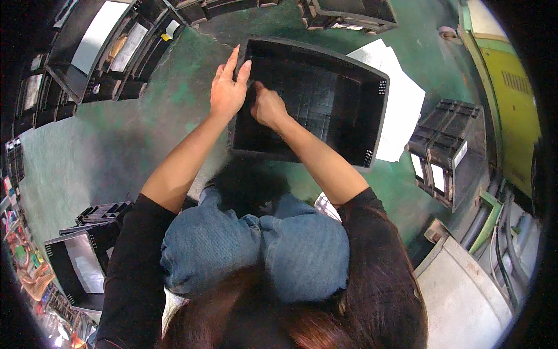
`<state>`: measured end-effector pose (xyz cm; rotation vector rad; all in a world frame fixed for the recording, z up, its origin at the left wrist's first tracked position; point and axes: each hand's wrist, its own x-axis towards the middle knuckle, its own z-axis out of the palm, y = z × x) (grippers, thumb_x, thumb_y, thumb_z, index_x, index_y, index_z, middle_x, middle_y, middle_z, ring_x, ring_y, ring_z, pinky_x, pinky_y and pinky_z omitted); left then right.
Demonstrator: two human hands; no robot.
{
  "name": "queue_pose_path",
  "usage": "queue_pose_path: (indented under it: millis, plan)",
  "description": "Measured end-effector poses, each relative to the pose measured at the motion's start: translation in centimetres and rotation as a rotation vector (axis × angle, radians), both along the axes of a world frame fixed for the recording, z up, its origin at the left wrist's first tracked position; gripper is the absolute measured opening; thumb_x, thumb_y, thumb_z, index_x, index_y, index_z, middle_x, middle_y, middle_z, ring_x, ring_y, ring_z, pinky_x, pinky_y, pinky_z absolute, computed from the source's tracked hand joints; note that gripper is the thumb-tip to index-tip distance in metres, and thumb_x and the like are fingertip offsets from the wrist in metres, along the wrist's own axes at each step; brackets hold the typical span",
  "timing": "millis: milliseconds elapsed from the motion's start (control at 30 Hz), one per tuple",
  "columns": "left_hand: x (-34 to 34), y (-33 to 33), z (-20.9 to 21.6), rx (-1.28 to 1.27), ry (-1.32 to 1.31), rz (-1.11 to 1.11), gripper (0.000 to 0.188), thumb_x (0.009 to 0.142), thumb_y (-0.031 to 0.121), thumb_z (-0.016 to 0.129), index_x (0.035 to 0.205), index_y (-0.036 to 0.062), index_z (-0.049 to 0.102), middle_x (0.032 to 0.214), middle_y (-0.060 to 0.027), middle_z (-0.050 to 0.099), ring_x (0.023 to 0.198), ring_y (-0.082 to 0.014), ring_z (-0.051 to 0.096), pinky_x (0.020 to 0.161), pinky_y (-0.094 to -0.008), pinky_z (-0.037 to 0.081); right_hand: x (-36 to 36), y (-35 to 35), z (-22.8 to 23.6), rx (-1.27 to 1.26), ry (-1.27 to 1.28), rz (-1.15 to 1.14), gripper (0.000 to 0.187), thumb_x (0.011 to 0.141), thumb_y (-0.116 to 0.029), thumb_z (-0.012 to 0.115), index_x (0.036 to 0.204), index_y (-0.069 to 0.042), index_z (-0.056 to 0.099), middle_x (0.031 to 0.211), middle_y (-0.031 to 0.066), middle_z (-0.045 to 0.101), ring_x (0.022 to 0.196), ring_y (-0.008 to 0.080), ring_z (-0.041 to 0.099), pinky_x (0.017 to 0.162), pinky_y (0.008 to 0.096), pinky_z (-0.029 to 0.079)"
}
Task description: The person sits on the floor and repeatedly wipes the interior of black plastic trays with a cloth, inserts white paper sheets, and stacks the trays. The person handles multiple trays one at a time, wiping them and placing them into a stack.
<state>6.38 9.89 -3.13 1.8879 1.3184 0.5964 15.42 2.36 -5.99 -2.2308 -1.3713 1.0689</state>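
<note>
Hiding parts of the black crate (343,104): both hands (228,94) (269,108).

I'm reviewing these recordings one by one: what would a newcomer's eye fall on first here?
Probably the large black crate at upper centre, with the left hand at its left edge and the right hand reaching inside. Next, the bright white sheets showing past the crate's right side, then the yellow-green cabinet at the far right.
</note>
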Motion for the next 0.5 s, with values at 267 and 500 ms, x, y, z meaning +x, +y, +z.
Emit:
queue_pose_path:
  millis: [267, 500]
  plan:
    - [0.3, 0.1, 0.7, 0.076, 0.011, -0.019, 0.047, 0.092, 0.045, 0.046, 0.134, 0.0247, 0.045, 0.108, -0.0227, 0.057, 0.103, -0.0391, 0.056, 0.089, -0.0448, 0.044, -2.2, -2.2, 3.2, -0.228, 0.144, 0.122, 0.035, 0.07, -0.021, 0.065, 0.093, 0.006, 0.065, 0.099, 0.0243, 0.065, 0.095, 0.0369, 0.063, 0.082, 0.0434, 0.051]
    - [0.5, 0.7, 1.0, -0.011, 0.038, -0.066, 0.05, 0.094, 0.044, 0.045, 0.136, 0.0183, 0.043, 0.124, -0.022, 0.054, 0.116, -0.037, 0.051, 0.097, -0.0398, 0.04, 0.2, 1.5, 1.8, 0.357, 0.238, -0.528, 0.025, 0.071, -0.008, 0.056, 0.091, 0.006, 0.064, 0.088, 0.0239, 0.065, 0.082, 0.031, 0.065, 0.073, 0.0405, 0.051]
